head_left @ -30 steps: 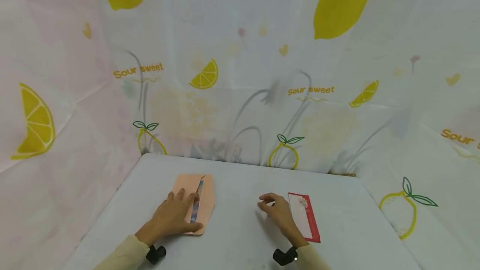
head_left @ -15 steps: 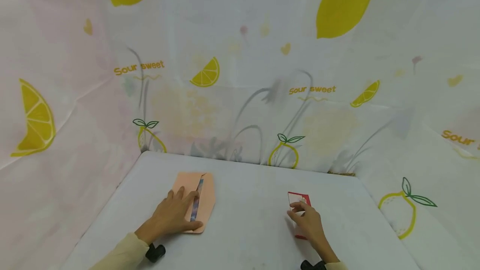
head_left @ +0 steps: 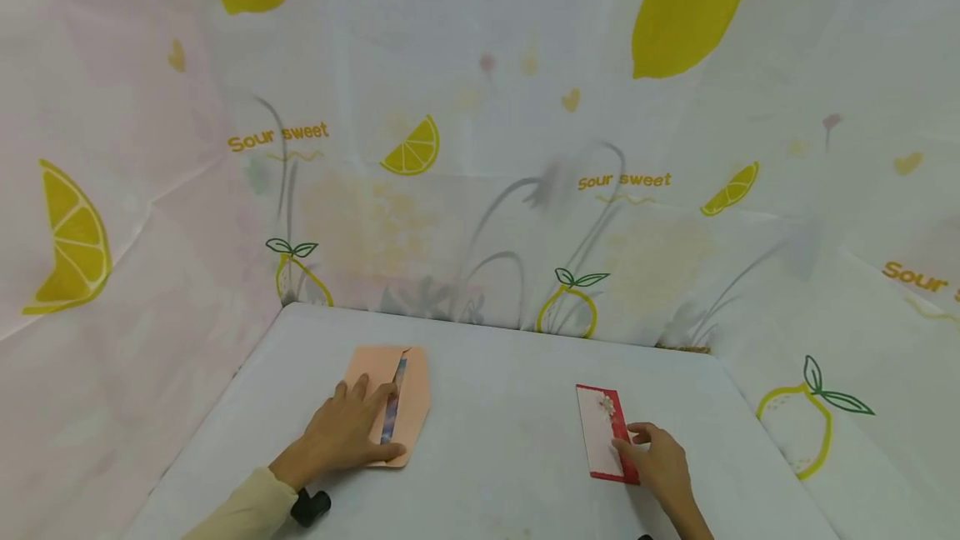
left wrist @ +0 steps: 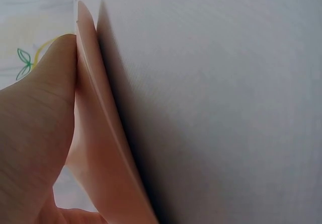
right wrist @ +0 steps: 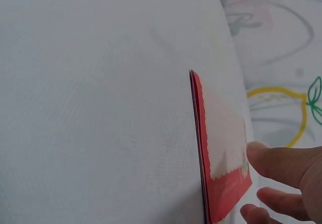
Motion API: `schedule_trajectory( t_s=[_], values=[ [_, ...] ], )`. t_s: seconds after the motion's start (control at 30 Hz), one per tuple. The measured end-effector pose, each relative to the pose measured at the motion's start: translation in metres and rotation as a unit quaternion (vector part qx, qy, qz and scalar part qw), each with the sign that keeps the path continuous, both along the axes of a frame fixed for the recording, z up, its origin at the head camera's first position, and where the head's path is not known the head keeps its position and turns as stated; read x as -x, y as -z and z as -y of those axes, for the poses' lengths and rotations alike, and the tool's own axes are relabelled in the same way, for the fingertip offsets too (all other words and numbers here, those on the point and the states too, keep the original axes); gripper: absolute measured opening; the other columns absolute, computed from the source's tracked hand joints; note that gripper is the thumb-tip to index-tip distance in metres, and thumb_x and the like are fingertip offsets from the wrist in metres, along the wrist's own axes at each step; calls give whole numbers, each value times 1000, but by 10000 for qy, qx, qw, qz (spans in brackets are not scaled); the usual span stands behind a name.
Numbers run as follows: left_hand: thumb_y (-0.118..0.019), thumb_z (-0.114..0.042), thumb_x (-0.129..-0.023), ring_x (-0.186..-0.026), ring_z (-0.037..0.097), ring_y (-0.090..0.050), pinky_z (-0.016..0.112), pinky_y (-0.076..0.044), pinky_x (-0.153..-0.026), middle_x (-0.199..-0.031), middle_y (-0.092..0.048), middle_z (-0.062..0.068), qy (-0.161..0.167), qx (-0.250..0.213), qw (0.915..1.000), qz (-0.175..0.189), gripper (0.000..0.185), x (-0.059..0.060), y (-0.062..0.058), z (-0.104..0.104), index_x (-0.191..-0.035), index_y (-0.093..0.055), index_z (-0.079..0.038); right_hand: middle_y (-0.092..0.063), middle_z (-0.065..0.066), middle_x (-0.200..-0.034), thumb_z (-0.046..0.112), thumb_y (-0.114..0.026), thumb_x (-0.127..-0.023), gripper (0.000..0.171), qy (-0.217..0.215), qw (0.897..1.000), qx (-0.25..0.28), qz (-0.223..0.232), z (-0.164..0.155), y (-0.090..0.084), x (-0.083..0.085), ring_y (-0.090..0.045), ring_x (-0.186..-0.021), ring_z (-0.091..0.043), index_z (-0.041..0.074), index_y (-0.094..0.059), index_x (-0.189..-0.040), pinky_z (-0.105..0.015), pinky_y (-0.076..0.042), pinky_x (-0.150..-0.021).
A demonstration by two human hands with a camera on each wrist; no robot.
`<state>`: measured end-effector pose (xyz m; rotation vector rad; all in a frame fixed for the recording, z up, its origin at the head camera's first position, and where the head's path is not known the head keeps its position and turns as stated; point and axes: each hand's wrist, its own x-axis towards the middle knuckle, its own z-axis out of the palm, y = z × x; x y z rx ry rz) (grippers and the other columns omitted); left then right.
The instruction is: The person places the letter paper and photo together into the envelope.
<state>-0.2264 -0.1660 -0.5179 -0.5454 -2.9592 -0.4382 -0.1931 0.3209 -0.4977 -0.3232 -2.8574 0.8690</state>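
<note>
**Both hands down on paper, one on each side of the table**

Nearest me, at about 5 o'clock, I see my right hand (head_left: 660, 465) lying on the near right part of the red card (head_left: 606, 433). Its fingers are fairly straight and a little apart, their tips touching the card's white panel; the right wrist view shows one fingertip (right wrist: 261, 156) on the card's face. The card lies flat on the white table (head_left: 495, 407), long side running away from me.

At about 7 o'clock my left hand (head_left: 347, 432) rests flat on the peach envelope (head_left: 408, 394), fingers spread and straight, pointing toward 1 o'clock. The envelope's flap is open, with a strip of patterned paper showing in the gap. The two papers lie well apart.

Farthest off, at 12 o'clock, hangs the lemon-print cloth (head_left: 480, 148).
</note>
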Motion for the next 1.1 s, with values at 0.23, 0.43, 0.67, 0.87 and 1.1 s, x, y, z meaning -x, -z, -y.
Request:
schedule_trajectory(
  t_s=[0.23, 0.43, 0.67, 0.87, 1.1],
  values=[
    [-72, -82, -71, -95, 36, -51, 52, -51, -69, -139, -49, 26, 19, -69, 10000, 25, 91, -1, -1, 0, -138, -55, -24, -69, -15, -89, 36, -87, -82, 63, 51, 9983, -241, 524, -5, -1, -3, -62, -79, -26, -14, -66, -114, -43, -56, -70],
    [-75, -80, -70, -90, 31, -47, 47, -48, -64, -133, -50, 20, -9, -160, 9998, 111, 87, 0, 0, 0, -137, -55, -27, -69, -15, -89, 37, -92, -76, 67, 165, 9961, -244, 830, -4, -2, -3, -61, -79, -25, -14, -67, -112, -42, -55, -69],
    [-75, -80, -71, -91, 33, -48, 51, -48, -68, -134, -50, 22, 35, -169, 9998, 49, 87, -1, 0, 0, -137, -55, -27, -70, -11, -83, 29, -93, -75, 59, 155, 9980, -40, 613, -3, -1, -3, -60, -74, -21, -15, -70, -106, -39, -54, -65],
    [-73, -81, -72, -99, 41, -51, 58, -49, -77, -141, -48, 28, 56, -159, 9998, 56, 88, 0, 0, 0, -138, -53, -26, -68, -9, -78, 27, -94, -74, 54, 336, 9969, 9, 705, -3, -1, -1, -56, -71, -21, -13, -70, -101, -33, -47, -58],
    [-73, -81, -72, -100, 41, -51, 59, -50, -76, -142, -47, 29, 80, -153, 9998, 40, 89, 0, 1, 0, -139, -54, -25, -67, -5, -76, 28, -93, -74, 43, 373, 9955, 31, 874, -3, -4, -1, -56, -69, -21, -5, -73, -92, -34, -45, -56]
  ],
)
